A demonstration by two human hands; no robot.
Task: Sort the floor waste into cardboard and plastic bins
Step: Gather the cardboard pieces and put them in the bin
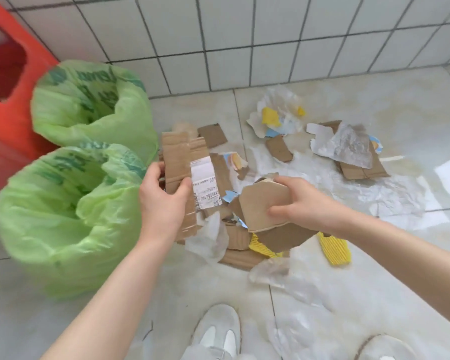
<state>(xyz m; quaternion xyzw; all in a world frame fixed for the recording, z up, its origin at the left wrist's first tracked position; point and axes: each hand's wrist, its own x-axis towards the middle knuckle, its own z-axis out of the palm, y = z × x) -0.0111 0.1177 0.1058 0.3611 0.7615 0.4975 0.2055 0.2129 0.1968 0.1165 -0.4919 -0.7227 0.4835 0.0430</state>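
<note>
Left hand [161, 201] grips a labelled cardboard strip [182, 165]; right hand [299, 203] pinches a tan piece [260, 203]. Two green bags [70, 203] stand left, by a red bin [8, 100]. Plastic film [348, 146] and scraps litter the floor [374, 255].

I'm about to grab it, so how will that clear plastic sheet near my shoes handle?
The clear plastic sheet looks thin and crumpled, so it is probably floppy and very light. Its glossy surface may slip on the smooth floor rather than lift cleanly.

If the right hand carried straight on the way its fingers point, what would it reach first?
The right hand, gripping a tan cardboard piece, points left. That way leads to the labelled cardboard strip held by the left hand, probably before either green bag; depth is unclear.
</note>
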